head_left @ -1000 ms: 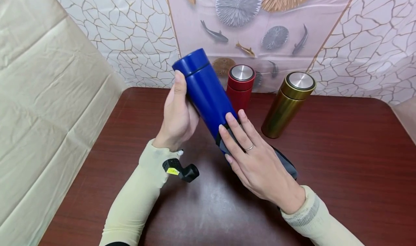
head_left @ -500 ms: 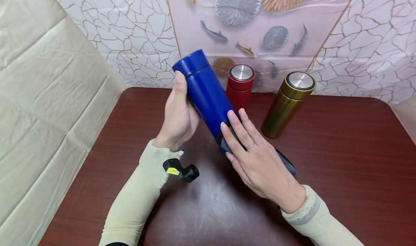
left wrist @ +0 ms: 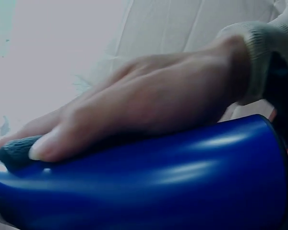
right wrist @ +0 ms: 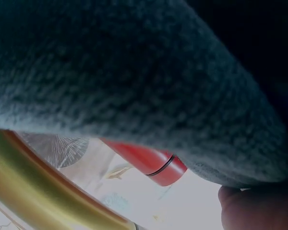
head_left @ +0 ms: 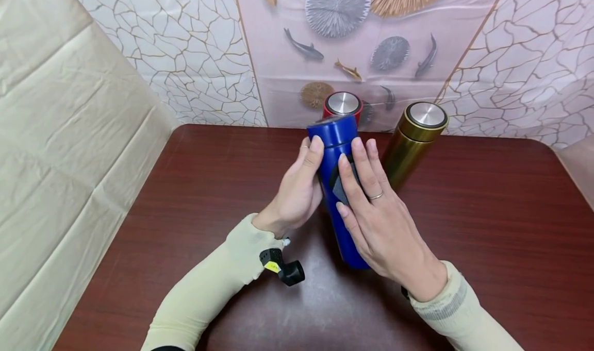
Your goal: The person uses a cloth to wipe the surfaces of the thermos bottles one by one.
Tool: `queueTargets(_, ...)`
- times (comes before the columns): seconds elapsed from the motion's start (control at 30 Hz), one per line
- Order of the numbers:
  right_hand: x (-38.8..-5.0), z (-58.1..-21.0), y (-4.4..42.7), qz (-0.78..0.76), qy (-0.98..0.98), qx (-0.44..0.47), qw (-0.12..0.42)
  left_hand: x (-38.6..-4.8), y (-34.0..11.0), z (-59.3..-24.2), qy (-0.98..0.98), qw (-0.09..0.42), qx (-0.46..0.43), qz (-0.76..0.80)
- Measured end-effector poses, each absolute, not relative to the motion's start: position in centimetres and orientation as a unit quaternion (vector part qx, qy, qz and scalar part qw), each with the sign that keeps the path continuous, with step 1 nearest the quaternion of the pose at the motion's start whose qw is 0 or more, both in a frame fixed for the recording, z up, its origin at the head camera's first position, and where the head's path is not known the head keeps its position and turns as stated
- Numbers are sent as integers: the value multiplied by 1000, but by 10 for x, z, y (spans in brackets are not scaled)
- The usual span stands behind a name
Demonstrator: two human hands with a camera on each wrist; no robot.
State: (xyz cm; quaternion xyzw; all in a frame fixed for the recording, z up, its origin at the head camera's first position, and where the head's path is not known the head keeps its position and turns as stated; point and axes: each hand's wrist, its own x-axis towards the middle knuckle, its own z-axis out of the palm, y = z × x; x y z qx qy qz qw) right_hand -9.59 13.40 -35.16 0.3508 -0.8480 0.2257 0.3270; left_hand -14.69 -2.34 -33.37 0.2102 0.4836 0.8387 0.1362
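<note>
A blue vacuum flask [head_left: 335,133] leans slightly left over the middle of the table. Near its lid, my left hand [head_left: 297,192] holds it from the left, thumb along the side. My right hand [head_left: 391,227] lies with straight fingers on a grey cloth [head_left: 341,188], pressing it to the flask's upper body. In the left wrist view the right hand [left wrist: 149,100] and a fold of the cloth [left wrist: 20,149] rest along the blue flask [left wrist: 173,182]. Fuzzy cloth [right wrist: 115,81] fills much of the right wrist view. My left fingers behind the flask are mostly hidden.
Behind the blue flask stands a red flask [head_left: 343,103] with a steel-topped lid. A gold flask [head_left: 424,127] stands to the right, partly behind my right hand. The dark red table [head_left: 501,212] meets a patterned backdrop [head_left: 195,57] at its far edge.
The blue flask has come down and right and now stands steeper, its base swung left. My left hand moved right with it. The cloth under my right hand now lies nearer the lid.
</note>
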Motion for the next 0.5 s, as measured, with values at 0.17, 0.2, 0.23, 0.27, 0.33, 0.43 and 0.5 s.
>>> queueTargets(0.17, -102, -343, 138, 250, -835, 348, 345, -143, -13, -339, 478, 177, 215, 833)
queueTargets(0.2, -103, -342, 139, 253, -834, 346, 346, -143, -11, -340, 479, 183, 216, 831)
queueTargets(0.23, -104, -341, 141, 256, -834, 345, 347, -142, -9, -341, 483, 189, 216, 827)
queueTargets(0.27, -104, -340, 142, 258, -834, 343, 348, -141, -8, -342, 489, 195, 215, 822)
queueTargets(0.33, -104, -338, 143, 260, -835, 337, 348, -139, -6, -344, 506, 205, 213, 811)
queueTargets(0.43, -103, -339, 144, 263, -836, 332, 348, -135, -6, -347, 523, 221, 211, 795)
queueTargets(0.5, -101, -340, 145, 267, -837, 328, 348, -132, -6, -349, 532, 230, 206, 789)
